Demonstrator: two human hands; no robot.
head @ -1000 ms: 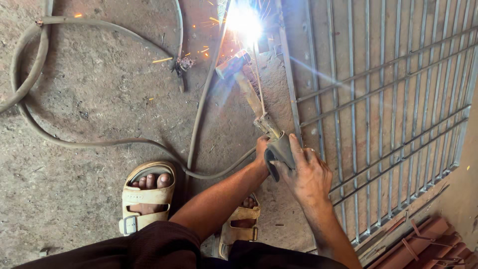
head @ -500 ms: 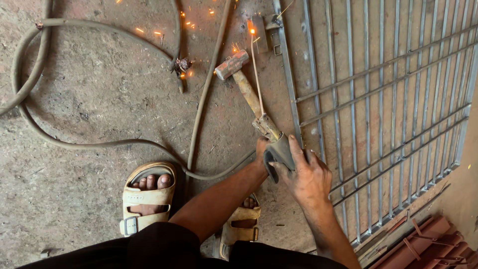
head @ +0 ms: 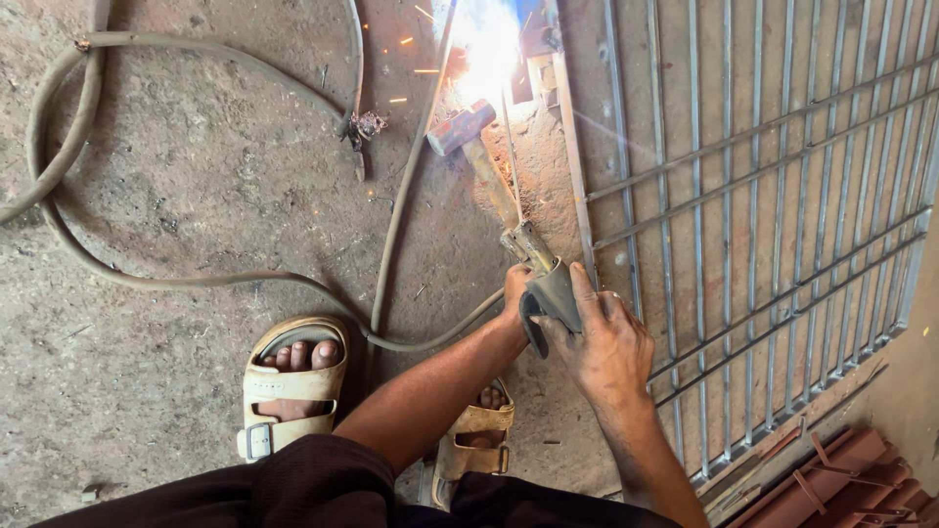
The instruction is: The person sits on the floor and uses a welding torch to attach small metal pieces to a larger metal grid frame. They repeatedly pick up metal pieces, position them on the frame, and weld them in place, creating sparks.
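Observation:
Both my hands grip a welding electrode holder (head: 544,279) low in the middle of the view. My right hand (head: 602,337) wraps its dark padded grip, and my left hand (head: 514,290) closes on it from the left. A thin welding rod (head: 512,161) runs up from the holder to a bright white arc (head: 486,44) at the edge of a metal bar grille (head: 763,244) lying flat on the ground. Sparks scatter around the arc. A hammer (head: 469,132) lies beside the rod, just below the arc.
Thick hoses and cables (head: 117,264) loop across the concrete floor at left. Pliers (head: 359,137) lie near the top centre. My sandalled feet (head: 289,386) stand below. Reddish metal pieces (head: 831,479) are stacked at the bottom right.
The arc was bright one second ago, died to a few sparks half a second ago, and now flares again. My hands have stayed in place on the holder.

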